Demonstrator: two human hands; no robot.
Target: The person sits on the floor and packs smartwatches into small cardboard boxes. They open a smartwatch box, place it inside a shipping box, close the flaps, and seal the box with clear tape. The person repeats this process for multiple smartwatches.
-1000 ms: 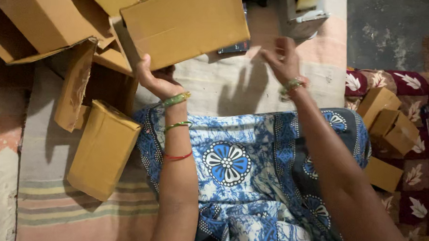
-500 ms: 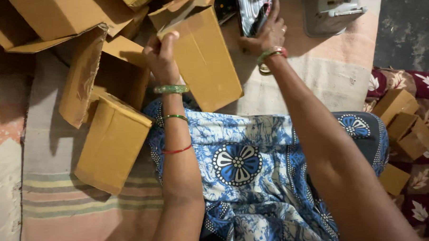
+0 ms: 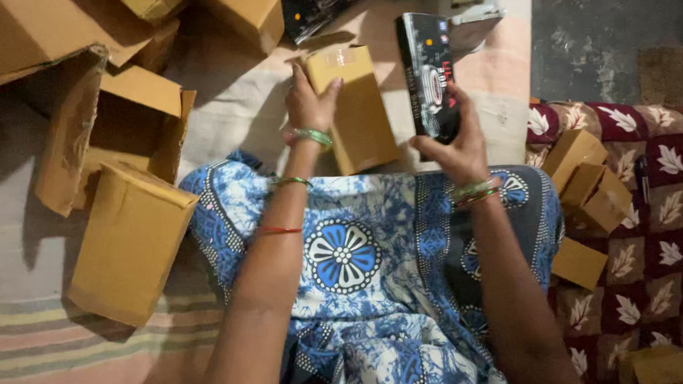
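Observation:
My left hand (image 3: 308, 102) grips the top end of a small brown cardboard box (image 3: 358, 116) that rests on the mat just beyond my blue patterned lap. To its right, my right hand (image 3: 455, 146) holds a flat black printed product box (image 3: 428, 75) upright by its lower end, a little apart from the cardboard box. Green bangles circle both wrists, and a red thread sits on my left forearm.
A closed brown carton (image 3: 131, 241) lies at my left knee, with opened cartons (image 3: 119, 116) behind it. More black packs (image 3: 316, 7) lie at the top. Small cardboard boxes (image 3: 587, 187) sit on a maroon leaf-patterned cloth (image 3: 662, 256) at right.
My left hand has brought the cardboard box down from up high onto the mat in front of me. My right hand picked up the black product box and lifted it toward me.

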